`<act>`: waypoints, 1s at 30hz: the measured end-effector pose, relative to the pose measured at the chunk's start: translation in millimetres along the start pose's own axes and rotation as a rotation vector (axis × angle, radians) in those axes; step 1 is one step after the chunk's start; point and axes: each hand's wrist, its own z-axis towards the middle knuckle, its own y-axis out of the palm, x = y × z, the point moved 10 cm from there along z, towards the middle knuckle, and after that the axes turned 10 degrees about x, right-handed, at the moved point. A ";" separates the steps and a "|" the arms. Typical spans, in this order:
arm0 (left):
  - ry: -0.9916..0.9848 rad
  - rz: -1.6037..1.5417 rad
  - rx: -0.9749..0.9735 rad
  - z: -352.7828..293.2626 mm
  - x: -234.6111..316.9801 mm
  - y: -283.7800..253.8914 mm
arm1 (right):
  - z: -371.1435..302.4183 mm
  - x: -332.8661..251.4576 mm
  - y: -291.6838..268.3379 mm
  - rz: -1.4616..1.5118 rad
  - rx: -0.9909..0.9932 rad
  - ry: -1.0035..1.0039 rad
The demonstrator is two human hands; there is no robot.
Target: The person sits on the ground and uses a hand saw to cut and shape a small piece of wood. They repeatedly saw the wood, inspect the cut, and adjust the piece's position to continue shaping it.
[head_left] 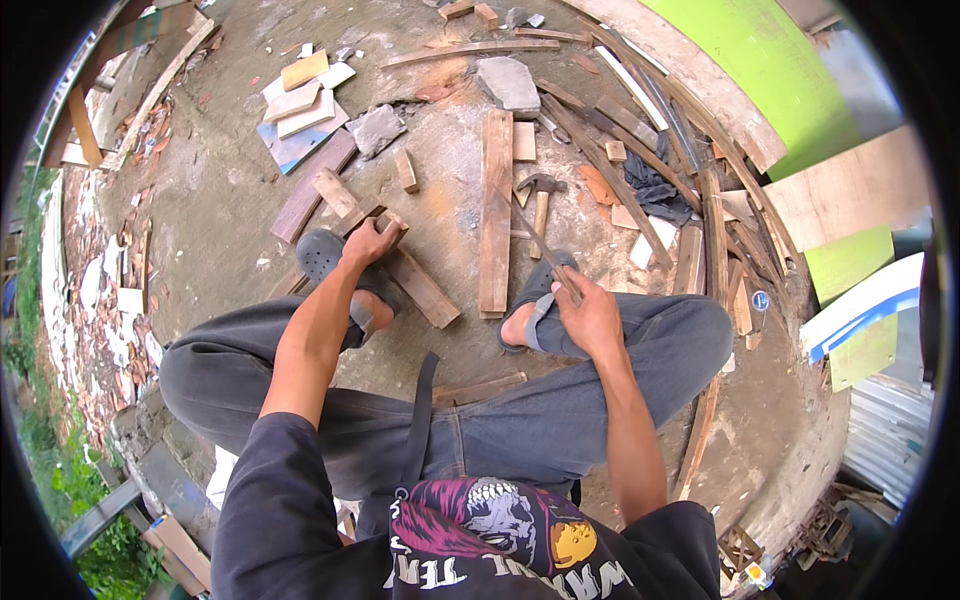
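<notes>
My left hand (370, 243) is closed on a small wooden block (393, 222), steadying it on top of a short wooden beam (425, 288) that lies slantwise by my left foot. In my right hand (591, 315) is a long, thin, dark blade (537, 240) with a wooden handle, like a knife, its tip pointing forward and left. The exact kind of tool is hard to make out. A claw hammer (541, 208) with a wooden handle lies just beyond the blade. Between my feet and ahead stretches a thick plank (495, 200).
Flat offcuts (302, 107) are heaped at the far left near a grey stone (376, 131). A larger concrete lump (508, 86) sits beyond the plank. Loose timber strips (610, 165) and a black cloth (658, 190) crowd the right. Green panels (760, 80) stand behind them.
</notes>
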 end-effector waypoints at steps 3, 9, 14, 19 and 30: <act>0.179 0.175 0.016 -28.3 22.1 -2.8 | -0.6 -26.2 -13.4 -0.028 0.018 0.002; 0.202 0.317 0.248 -119.9 15.5 28.9 | 2.7 -91.2 -25.0 0.175 0.064 -0.111; 0.321 0.146 -0.363 -196.0 13.0 117.7 | 7.4 -101.5 0.3 0.153 -0.024 -0.127; 0.091 -0.010 -0.181 -167.9 -29.6 101.3 | 2.6 -113.6 21.7 0.030 -0.084 -0.176; -0.202 0.067 0.339 -98.6 -96.6 6.8 | 13.3 -103.5 27.9 -0.017 -0.055 -0.186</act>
